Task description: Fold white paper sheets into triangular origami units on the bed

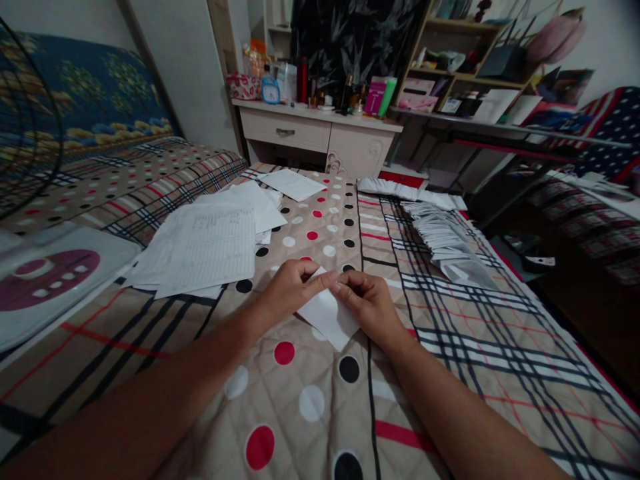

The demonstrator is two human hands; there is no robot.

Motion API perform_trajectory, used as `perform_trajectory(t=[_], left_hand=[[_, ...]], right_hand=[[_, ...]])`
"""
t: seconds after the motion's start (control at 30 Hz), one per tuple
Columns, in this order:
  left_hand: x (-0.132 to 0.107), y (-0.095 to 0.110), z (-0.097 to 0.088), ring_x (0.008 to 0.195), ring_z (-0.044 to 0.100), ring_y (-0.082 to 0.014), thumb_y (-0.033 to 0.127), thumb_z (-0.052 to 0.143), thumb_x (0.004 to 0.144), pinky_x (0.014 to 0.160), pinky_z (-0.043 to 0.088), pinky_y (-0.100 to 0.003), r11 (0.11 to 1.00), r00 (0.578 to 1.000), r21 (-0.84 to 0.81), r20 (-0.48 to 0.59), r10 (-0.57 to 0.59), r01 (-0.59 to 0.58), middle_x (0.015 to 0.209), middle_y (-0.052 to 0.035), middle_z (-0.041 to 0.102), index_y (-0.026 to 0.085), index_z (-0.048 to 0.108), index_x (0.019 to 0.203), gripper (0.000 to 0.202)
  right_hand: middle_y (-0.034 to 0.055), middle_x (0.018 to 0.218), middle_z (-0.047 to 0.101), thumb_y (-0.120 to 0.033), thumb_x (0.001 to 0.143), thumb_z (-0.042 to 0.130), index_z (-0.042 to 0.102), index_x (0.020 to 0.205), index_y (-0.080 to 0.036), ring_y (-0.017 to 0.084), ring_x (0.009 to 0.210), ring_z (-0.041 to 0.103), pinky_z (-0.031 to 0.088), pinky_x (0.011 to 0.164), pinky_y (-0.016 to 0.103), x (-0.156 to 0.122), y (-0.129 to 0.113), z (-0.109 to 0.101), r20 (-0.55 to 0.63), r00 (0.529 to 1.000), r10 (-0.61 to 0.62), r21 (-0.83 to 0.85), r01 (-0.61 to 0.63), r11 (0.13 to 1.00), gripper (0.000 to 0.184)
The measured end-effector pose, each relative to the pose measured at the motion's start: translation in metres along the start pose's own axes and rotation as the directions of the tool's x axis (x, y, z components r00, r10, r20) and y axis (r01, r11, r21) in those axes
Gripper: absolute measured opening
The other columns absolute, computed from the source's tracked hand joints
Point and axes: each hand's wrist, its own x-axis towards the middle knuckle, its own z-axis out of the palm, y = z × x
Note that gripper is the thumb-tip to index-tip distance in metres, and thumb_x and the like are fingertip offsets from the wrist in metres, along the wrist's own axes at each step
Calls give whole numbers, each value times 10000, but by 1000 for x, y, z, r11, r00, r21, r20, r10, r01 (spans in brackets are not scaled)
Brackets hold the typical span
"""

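Between my two hands, low over the bed, is a small white piece of folded paper (330, 319). My left hand (295, 288) pinches its upper left edge, thumb stretched along the top. My right hand (367, 300) grips the upper right edge, and the two thumbs meet near the top corner. To the left lies a loose stack of white sheets (210, 240), the top one printed with a table. Beyond it rests a separate white sheet (293, 184). On the right side stands a long row of folded papers (440, 233), packed close together.
A patterned quilt (310, 403) covers the bed beneath everything. At the left edge sit a plastic-covered package (60, 277) and part of a round wire guard (55, 127). A dresser (290, 130) holding a blue clock (271, 90) and bottles stands beyond the bed.
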Motion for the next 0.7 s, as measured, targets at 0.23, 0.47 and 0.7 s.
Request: perform_trajectory(t=[0.23,0.47,0.7], left_hand=[[1,2,-4,511,387,-91,419,530,850,491,258,-231,942,980,317,-127,154,-107,491,32,405,150,497,499,443],[6,-11,-16,501,358,-98,474,494,875,490,238,-247,929,935,366,-308,175,-53,484,34,360,166,439,498,490],[7,-12,-15,479,394,-100,525,526,840,457,256,-229,983,971,181,-234,55,-12,487,25,442,157,526,537,476]], right_hand=[[-33,586,434,-446,854,608,528,623,-161,83,539,361,263,478,221,0,-2,0,59,998,-29,-120,35,992,376],[-58,517,357,-485,810,646,460,559,-177,74,489,285,202,458,232,4,4,-11,-28,999,27,-18,-28,999,439],[-25,628,526,-531,819,609,611,764,-177,89,505,417,289,457,213,3,-2,-10,-111,992,63,209,-39,977,358]])
